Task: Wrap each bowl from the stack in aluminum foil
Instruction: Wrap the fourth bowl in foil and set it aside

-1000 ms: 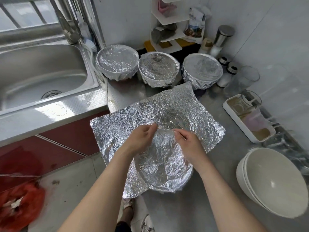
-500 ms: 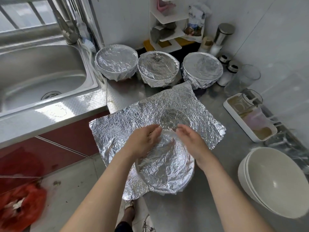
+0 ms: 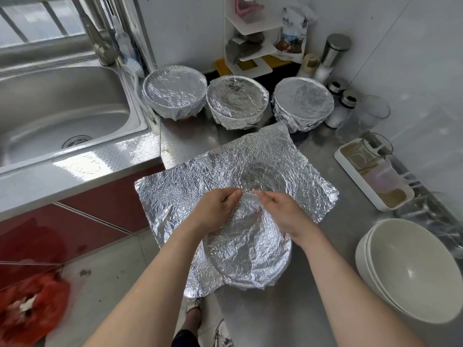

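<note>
Foil-covered bowl [image 3: 246, 249] sits at the near edge of the counter [image 3: 288, 309], on the near end of a flat, crumpled foil sheet [image 3: 270, 156]. Left grip [image 3: 218, 209] and right grip [image 3: 283, 211] are both over its far rim, fingertips nearly meeting on the foil. It's blurred, so I cannot tell if they pinch a fold or just press it. Change: a second ago both pinched foil at that same spot, half a second ago the fingers flattened out, now they're bunched back together. Bowl itself hasn't shifted. Reads as crimping the far edge down. Near rim already looks tucked, so this wrap is probably close to done. To the right, the stack of bare bowls [image 3: 413, 271] waits, at least two. Far back, three wrapped bowls [image 3: 236, 101] stand in a row beside the sink [image 3: 50, 116].
</note>
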A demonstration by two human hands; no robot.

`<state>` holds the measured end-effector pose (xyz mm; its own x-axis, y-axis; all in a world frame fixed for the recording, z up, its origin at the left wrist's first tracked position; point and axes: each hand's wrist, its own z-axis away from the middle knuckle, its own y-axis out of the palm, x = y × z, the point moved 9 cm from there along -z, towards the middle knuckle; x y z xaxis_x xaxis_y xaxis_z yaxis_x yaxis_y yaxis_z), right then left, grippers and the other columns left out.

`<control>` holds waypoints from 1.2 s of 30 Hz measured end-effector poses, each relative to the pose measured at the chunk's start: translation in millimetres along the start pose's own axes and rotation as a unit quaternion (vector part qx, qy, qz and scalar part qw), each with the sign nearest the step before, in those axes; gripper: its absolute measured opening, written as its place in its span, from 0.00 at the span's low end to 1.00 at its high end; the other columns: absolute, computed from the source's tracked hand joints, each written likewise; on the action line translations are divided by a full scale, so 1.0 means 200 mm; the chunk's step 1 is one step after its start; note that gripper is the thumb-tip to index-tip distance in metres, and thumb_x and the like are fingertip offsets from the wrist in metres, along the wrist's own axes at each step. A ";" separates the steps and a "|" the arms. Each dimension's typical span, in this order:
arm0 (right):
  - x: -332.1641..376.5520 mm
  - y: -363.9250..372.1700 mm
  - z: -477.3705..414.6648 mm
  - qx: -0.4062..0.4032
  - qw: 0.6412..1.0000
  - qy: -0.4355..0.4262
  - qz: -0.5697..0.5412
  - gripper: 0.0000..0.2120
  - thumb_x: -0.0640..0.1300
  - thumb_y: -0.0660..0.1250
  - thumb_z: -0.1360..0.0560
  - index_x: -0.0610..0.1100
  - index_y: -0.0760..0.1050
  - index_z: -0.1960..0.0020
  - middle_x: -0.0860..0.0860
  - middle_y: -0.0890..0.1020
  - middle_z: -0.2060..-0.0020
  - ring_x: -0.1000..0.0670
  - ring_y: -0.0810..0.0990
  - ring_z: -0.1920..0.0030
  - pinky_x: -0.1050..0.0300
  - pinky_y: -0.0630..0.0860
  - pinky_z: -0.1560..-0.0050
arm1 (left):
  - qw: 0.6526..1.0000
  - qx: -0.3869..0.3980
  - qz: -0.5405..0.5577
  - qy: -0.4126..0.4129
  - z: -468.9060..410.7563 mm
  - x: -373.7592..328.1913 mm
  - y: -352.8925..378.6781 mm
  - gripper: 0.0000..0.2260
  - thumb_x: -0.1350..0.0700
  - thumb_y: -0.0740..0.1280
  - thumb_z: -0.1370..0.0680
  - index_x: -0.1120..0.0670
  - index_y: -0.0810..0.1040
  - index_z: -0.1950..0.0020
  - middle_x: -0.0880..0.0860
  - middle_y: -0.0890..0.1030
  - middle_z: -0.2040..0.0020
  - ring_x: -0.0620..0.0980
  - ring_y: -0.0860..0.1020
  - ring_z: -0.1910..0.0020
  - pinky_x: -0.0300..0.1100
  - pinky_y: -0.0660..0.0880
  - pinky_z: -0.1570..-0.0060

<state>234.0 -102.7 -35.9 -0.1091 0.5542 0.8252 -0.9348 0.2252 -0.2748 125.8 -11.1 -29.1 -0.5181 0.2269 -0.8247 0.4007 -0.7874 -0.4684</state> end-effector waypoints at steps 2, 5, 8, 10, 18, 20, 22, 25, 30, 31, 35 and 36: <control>0.00 -0.01 0.01 0.004 1.000 0.011 -0.018 0.20 0.54 0.56 0.18 0.48 0.69 0.29 0.53 0.71 0.33 0.52 0.66 0.33 0.49 0.61 0.31 | 1.000 -0.003 0.009 -0.009 0.01 0.01 -0.01 0.15 0.50 0.57 0.16 0.53 0.77 0.35 0.50 0.81 0.55 0.44 0.76 0.62 0.35 0.72 0.59; -0.02 -0.03 0.04 0.024 0.999 0.027 -0.036 0.21 0.59 0.54 0.19 0.54 0.70 0.29 0.57 0.64 0.27 0.54 0.60 0.28 0.44 0.54 0.27 | 0.998 -0.030 0.046 -0.022 0.04 0.02 -0.05 0.18 0.48 0.57 0.17 0.50 0.72 0.29 0.47 0.78 0.40 0.45 0.76 0.48 0.40 0.69 0.45; 0.00 -0.01 0.06 0.036 0.998 0.022 -0.049 0.14 0.57 0.52 0.18 0.67 0.77 0.46 0.57 0.65 0.29 0.53 0.61 0.29 0.43 0.54 0.27 | 0.996 -0.013 0.078 -0.028 0.07 0.04 -0.01 0.11 0.50 0.57 0.16 0.49 0.77 0.40 0.55 0.79 0.60 0.41 0.71 0.70 0.37 0.69 0.66; 0.00 0.01 0.05 0.029 0.999 0.013 -0.041 0.15 0.58 0.53 0.18 0.64 0.78 0.43 0.53 0.65 0.27 0.51 0.62 0.29 0.44 0.55 0.28 | 0.995 -0.031 0.083 -0.038 0.07 0.05 0.00 0.10 0.51 0.57 0.17 0.48 0.78 0.43 0.52 0.76 0.66 0.40 0.67 0.76 0.34 0.66 0.72; 0.01 -0.04 0.06 -0.025 0.996 -0.047 0.071 0.22 0.54 0.61 0.20 0.52 0.68 0.27 0.57 0.67 0.30 0.59 0.62 0.33 0.61 0.59 0.37 | 0.990 -0.103 -0.099 0.012 0.15 0.00 -0.06 0.26 0.44 0.65 0.21 0.46 0.64 0.24 0.52 0.77 0.33 0.52 0.78 0.40 0.43 0.71 0.41; -0.01 -0.03 0.07 -0.047 0.996 -0.046 0.060 0.20 0.51 0.61 0.20 0.52 0.69 0.28 0.54 0.68 0.29 0.57 0.64 0.33 0.61 0.61 0.37 | 0.988 -0.108 -0.108 0.005 0.19 0.01 -0.05 0.29 0.44 0.67 0.22 0.46 0.62 0.23 0.54 0.77 0.34 0.53 0.78 0.40 0.41 0.69 0.45; -0.03 -0.03 0.07 -0.075 0.994 -0.043 0.062 0.19 0.49 0.62 0.20 0.52 0.70 0.29 0.51 0.70 0.28 0.52 0.66 0.30 0.60 0.61 0.37 | 0.989 -0.112 -0.092 -0.002 0.21 0.02 -0.03 0.29 0.45 0.68 0.22 0.48 0.63 0.23 0.56 0.79 0.36 0.52 0.79 0.46 0.40 0.69 0.49; -0.04 -0.03 0.08 -0.083 0.995 -0.034 0.050 0.19 0.49 0.63 0.20 0.51 0.71 0.29 0.50 0.71 0.30 0.50 0.67 0.29 0.59 0.62 0.37 | 0.989 -0.119 -0.085 -0.008 0.20 0.03 -0.04 0.29 0.45 0.68 0.23 0.48 0.64 0.24 0.55 0.79 0.35 0.53 0.78 0.44 0.40 0.68 0.49; -0.04 -0.07 0.14 -0.087 0.995 -0.017 -0.048 0.17 0.47 0.58 0.18 0.47 0.72 0.30 0.51 0.71 0.31 0.56 0.66 0.35 0.58 0.59 0.37 | 0.961 -0.191 0.176 -0.096 0.31 0.15 -0.10 0.20 0.48 0.63 0.19 0.49 0.69 0.27 0.48 0.76 0.35 0.46 0.75 0.39 0.38 0.73 0.46; -0.05 -0.07 0.15 -0.087 0.994 -0.008 -0.068 0.17 0.47 0.57 0.17 0.47 0.71 0.30 0.52 0.71 0.31 0.57 0.65 0.36 0.59 0.59 0.37 | 0.948 -0.198 0.223 -0.112 0.34 0.17 -0.08 0.18 0.49 0.61 0.18 0.49 0.70 0.27 0.46 0.75 0.35 0.44 0.73 0.39 0.34 0.70 0.48; -0.10 -0.02 0.18 -0.094 0.987 0.017 -0.131 0.20 0.51 0.55 0.17 0.47 0.68 0.28 0.52 0.69 0.29 0.54 0.64 0.30 0.59 0.57 0.36 | 0.908 -0.204 0.330 -0.157 0.42 0.23 0.03 0.20 0.46 0.58 0.17 0.51 0.70 0.27 0.47 0.72 0.29 0.46 0.69 0.32 0.43 0.65 0.34; -0.11 -0.01 0.18 -0.104 0.985 0.020 -0.137 0.21 0.52 0.55 0.18 0.47 0.67 0.28 0.51 0.68 0.28 0.52 0.64 0.28 0.59 0.57 0.36 | 0.902 -0.211 0.341 -0.163 0.42 0.24 0.05 0.22 0.45 0.57 0.17 0.54 0.69 0.26 0.49 0.71 0.28 0.49 0.69 0.30 0.46 0.64 0.31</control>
<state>226.2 -145.0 -35.3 0.1553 0.4800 0.8634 -0.8375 0.5275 -0.1425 41.3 -56.9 -45.7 -0.2102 -0.4626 -0.8613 0.9259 -0.3771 -0.0234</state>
